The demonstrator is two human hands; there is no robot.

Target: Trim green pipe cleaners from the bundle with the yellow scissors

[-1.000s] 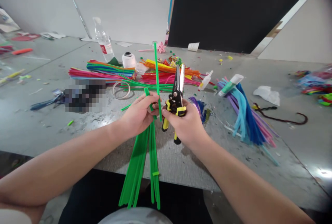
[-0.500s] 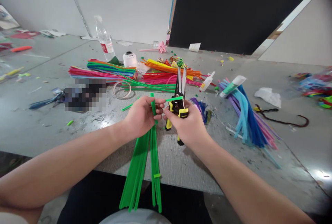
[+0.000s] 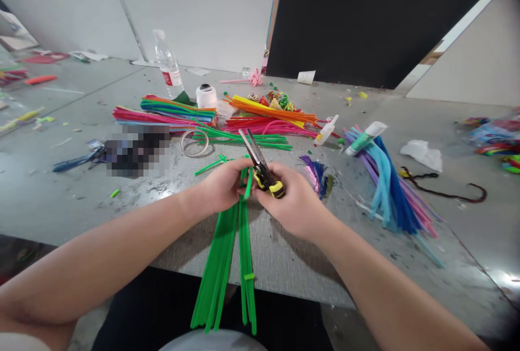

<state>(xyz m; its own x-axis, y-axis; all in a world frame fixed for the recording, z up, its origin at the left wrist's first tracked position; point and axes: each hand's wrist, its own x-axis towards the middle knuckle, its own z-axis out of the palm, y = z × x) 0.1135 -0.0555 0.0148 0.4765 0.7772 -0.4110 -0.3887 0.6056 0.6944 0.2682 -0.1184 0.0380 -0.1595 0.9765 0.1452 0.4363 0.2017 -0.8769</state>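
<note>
My left hand (image 3: 225,184) is closed around the upper end of a few green pipe cleaners (image 3: 244,242), whose lower ends hang past the table's front edge. Beside them lies a wider bundle of green pipe cleaners (image 3: 215,270). My right hand (image 3: 294,199) grips a pair of pliers (image 3: 268,180) with black and yellow handles, jaws tilted up to the left. Between the two hands a short green end (image 3: 248,186) points downward; the fingertips around it are partly hidden. Just behind my left hand is a small twisted green piece (image 3: 211,165).
Bundles of coloured pipe cleaners (image 3: 162,115) lie behind, near a tape roll (image 3: 194,142), a plastic bottle (image 3: 169,72) and a glue bottle (image 3: 326,130). Blue and purple strands (image 3: 385,188) with a white-green tube (image 3: 366,138) are at right. A blurred dark object (image 3: 136,150) lies left.
The pliers have tilted leftward in my right hand. The green end that stretched sideways between my hands now points down beside the held stems. My hands have come closer together.
</note>
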